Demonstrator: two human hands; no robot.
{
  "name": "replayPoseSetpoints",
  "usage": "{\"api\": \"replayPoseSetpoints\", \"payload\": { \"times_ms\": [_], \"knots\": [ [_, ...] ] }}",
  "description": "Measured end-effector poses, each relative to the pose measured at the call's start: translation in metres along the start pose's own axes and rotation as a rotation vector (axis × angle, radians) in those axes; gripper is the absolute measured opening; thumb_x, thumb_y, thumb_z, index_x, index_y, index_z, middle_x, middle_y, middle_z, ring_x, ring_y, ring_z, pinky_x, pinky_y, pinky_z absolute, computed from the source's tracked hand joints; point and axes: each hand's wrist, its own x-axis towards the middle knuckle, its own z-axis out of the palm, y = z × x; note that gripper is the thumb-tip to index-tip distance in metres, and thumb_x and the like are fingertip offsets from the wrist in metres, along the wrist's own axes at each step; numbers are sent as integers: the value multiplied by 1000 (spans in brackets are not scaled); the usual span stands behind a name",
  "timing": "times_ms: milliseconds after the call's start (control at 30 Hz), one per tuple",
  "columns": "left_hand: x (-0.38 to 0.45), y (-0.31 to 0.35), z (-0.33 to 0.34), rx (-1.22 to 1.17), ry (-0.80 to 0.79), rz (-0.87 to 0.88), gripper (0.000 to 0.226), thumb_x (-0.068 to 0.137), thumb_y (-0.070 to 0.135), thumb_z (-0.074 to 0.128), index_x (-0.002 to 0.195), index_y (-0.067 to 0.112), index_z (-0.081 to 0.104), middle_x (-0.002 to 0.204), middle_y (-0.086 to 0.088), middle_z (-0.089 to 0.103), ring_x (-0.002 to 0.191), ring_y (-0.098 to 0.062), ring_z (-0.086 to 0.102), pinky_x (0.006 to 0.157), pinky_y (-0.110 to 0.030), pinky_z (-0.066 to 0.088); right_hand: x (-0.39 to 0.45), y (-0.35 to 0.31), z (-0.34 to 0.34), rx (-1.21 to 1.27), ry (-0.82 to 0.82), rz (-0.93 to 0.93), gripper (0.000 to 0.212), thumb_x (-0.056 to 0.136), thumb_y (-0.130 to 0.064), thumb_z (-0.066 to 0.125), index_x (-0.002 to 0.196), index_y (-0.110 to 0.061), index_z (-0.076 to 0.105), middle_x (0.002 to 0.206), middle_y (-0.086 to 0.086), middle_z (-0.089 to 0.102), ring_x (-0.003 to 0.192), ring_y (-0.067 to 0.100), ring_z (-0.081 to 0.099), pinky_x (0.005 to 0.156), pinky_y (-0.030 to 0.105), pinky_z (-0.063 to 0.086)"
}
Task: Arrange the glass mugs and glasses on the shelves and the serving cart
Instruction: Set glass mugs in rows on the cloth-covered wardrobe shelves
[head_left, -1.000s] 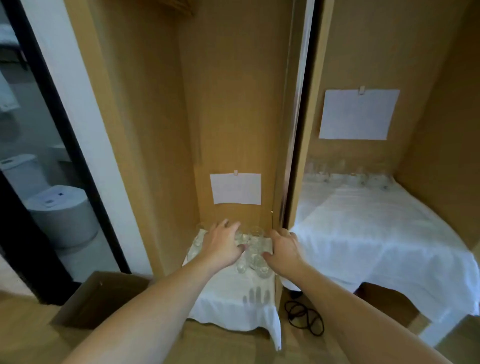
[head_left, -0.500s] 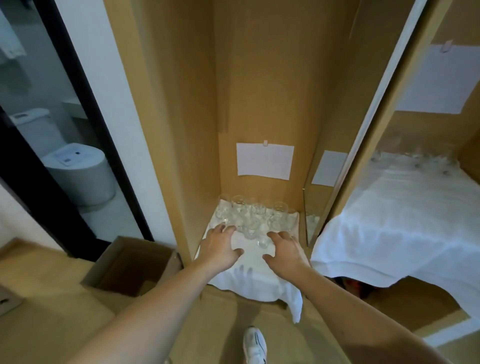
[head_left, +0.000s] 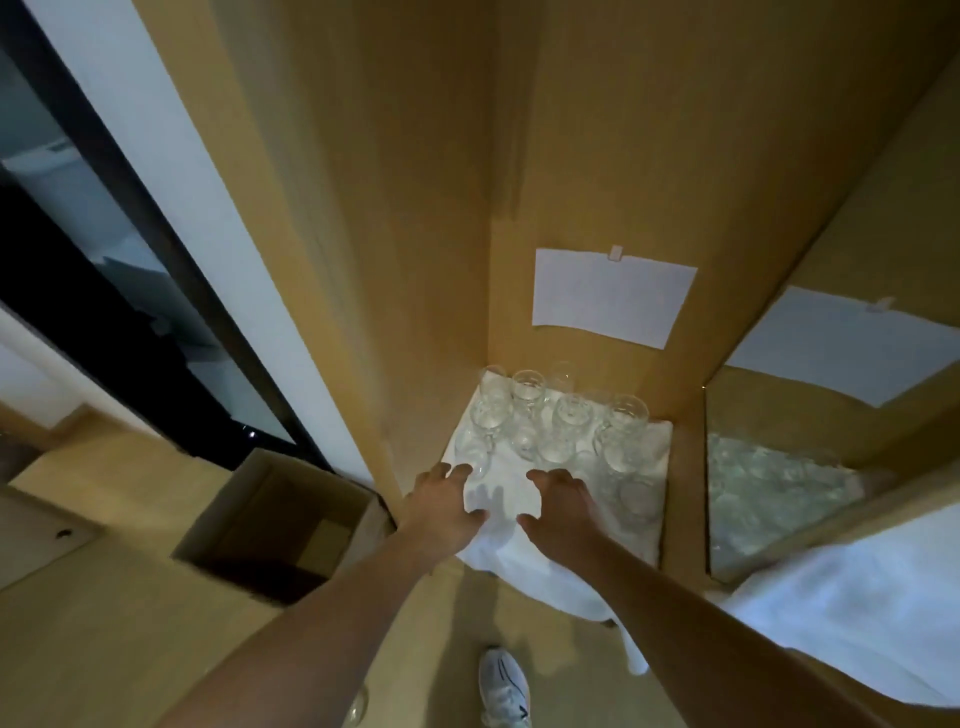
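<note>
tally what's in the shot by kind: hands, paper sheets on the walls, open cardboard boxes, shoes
hands: 2, left and right
paper sheets: 2, and
open cardboard boxes: 1
shoes: 1
total: 6

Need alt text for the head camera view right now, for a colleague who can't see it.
Both hands, left hand and right hand, reach open over a white cloth toward clustered glasses in a cardboard-walled nook.

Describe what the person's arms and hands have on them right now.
Nothing is visible on them: the left hand and right hand are bare, with no gloves, rings, watch or bracelet visible. Both forearms are bare, with no sleeves in view. Lower down, one white-grey sneaker shows.
</note>
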Motion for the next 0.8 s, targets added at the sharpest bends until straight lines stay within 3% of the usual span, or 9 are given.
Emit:
{"api": "replayPoseSetpoints", "payload": {
  "times_ms": [133,333,433,567,700,800],
  "knots": [
    [46,-4,11,-93,-16,-99,71,89,46,67,150,23,41,149,-4,46,134,-27,45,109,-39,41,46,15,12,-8,-79,2,67,97,-46,56,155,-24,31,152,4,40,138,23,39,116,31,30],
    [101,-13,48,-264,-21,-217,64,82,36,76,138,15,55,131,-11,62,119,-29,58,95,-28,43,103,34,43,120,-140,95,65,91,-38,69,148,-18,44,137,9,54,128,27,51,106,31,41],
    [122,-18,66,-311,-7,-303,72,80,38,79,144,17,51,137,-11,59,123,-30,57,99,-35,46,130,39,63,193,-190,157,64,91,-36,69,147,-15,47,137,12,55,129,28,52,108,32,40],
    [150,-32,87,-363,14,-361,75,80,36,81,144,13,49,138,-12,58,124,-30,55,98,-30,42,156,49,90,276,-189,233,64,89,-35,71,145,-11,49,136,17,56,126,33,54,105,35,40],
    [180,-45,112,-473,71,-468,77,77,37,83,143,18,49,137,-8,58,125,-27,54,94,-25,37,178,65,117,330,-216,344,64,92,-40,66,148,-19,42,143,12,50,133,29,48,108,37,38],
    [205,-53,134,-528,108,-539,87,73,39,86,147,19,45,142,-7,55,130,-25,52,102,-32,42,195,74,137,420,-159,404,59,91,-36,69,143,-19,48,136,9,57,124,25,55,103,36,42]
  ]
}}
